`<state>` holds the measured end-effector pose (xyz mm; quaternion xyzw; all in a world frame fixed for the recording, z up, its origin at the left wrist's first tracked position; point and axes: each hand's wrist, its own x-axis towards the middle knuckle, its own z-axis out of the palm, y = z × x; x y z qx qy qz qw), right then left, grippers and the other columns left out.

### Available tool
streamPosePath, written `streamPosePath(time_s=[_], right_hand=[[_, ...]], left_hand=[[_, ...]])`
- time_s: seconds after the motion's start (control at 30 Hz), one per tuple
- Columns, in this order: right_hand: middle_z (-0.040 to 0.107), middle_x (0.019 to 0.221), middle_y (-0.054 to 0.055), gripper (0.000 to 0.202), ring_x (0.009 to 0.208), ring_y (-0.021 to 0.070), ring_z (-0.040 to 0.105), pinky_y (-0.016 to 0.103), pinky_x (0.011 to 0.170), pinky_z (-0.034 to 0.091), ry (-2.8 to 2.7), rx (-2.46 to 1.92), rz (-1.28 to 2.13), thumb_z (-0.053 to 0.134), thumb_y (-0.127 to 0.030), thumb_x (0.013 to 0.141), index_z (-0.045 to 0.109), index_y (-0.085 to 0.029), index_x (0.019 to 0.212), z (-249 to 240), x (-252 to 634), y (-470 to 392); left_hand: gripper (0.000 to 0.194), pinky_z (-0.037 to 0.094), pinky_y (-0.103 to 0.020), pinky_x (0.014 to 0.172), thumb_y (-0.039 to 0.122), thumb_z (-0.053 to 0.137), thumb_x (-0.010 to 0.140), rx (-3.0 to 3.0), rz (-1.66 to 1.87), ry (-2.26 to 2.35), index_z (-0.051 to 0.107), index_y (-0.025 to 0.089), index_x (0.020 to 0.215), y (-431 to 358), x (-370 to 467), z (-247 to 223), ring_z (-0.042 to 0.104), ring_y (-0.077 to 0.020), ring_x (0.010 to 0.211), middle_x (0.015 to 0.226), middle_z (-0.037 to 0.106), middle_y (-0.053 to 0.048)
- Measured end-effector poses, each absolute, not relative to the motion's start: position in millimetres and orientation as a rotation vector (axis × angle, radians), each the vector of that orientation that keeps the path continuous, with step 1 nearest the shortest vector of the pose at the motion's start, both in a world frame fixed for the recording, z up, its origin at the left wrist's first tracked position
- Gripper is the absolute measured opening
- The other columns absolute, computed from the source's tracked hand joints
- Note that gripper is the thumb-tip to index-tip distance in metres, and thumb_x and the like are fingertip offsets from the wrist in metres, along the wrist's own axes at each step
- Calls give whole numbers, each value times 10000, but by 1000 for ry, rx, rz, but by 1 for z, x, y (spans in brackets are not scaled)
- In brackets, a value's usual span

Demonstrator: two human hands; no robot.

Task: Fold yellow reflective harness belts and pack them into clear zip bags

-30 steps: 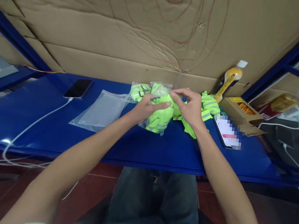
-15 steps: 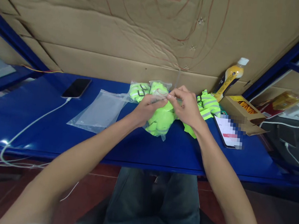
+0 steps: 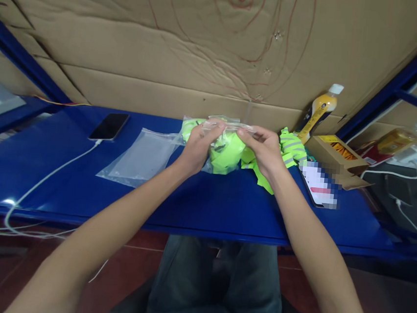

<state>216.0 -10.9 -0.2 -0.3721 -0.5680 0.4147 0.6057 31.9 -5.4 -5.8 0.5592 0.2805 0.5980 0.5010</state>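
Note:
A clear plastic bag (image 3: 226,156) with a bright yellow-green bundle inside hangs between my hands over the blue table. My left hand (image 3: 200,146) pinches the left part of its top edge. At the right end of that edge, my right hand (image 3: 264,149) has it between thumb and fingers. Behind my left hand lie more bagged yellow-green items (image 3: 189,128), partly hidden. Loose yellow-green fabric with grey stripes (image 3: 293,147) lies right of my right hand. To the left, a flat clear bag (image 3: 140,157) rests on the table.
A dark phone (image 3: 109,126) with a white cable lies on the blue table (image 3: 60,162) at the left. On the right are a lit phone (image 3: 316,184), an open cardboard box (image 3: 355,165) and a yellow bottle (image 3: 319,113). Cardboard (image 3: 131,36) stands behind.
My hands have moved apart along the bag's top edge, which is now stretched straighter between them. The bag's lower end sits higher, and the camera view has shifted slightly.

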Motion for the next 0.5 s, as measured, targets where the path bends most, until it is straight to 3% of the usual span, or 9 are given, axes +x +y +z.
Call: streamPosePath(time_s=[0.1, 0.27, 0.4, 0.5], right_hand=[[853, 935, 40, 532, 860, 207, 764, 373, 871, 640, -1241, -848, 997, 1033, -669, 584, 873, -243, 860, 2, 216, -13], [824, 834, 31, 569, 747, 194, 723, 344, 709, 614, -1251, -890, 1015, 991, -745, 605, 863, -229, 808, 0, 211, -15], [825, 873, 32, 574, 764, 190, 727, 316, 670, 589, -1181, -913, 934, 980, -736, 627, 856, -225, 859, -7, 211, -11], [832, 911, 31, 558, 793, 181, 732, 288, 661, 585, -1097, -909, 914, 1015, -680, 581, 843, -237, 873, -9, 215, -8]], left_hand=[[403, 591, -319, 813, 597, 887, 869, 1428, 1514, 721, 774, 212, 834, -4, 29, -9, 716, -188, 820, 844, 753, -26], [473, 549, -297, 688, 601, 886, 887, 1472, 1685, 844, 748, 190, 695, -4, 26, -6, 657, -162, 698, 728, 715, -19], [478, 593, -318, 786, 668, 845, 905, 1408, 1554, 755, 801, 203, 805, 0, 25, -8, 725, -189, 796, 819, 767, -46], [429, 571, -301, 751, 628, 917, 833, 1384, 1544, 752, 818, 211, 837, 7, 23, -12, 715, -180, 780, 839, 779, -43]])
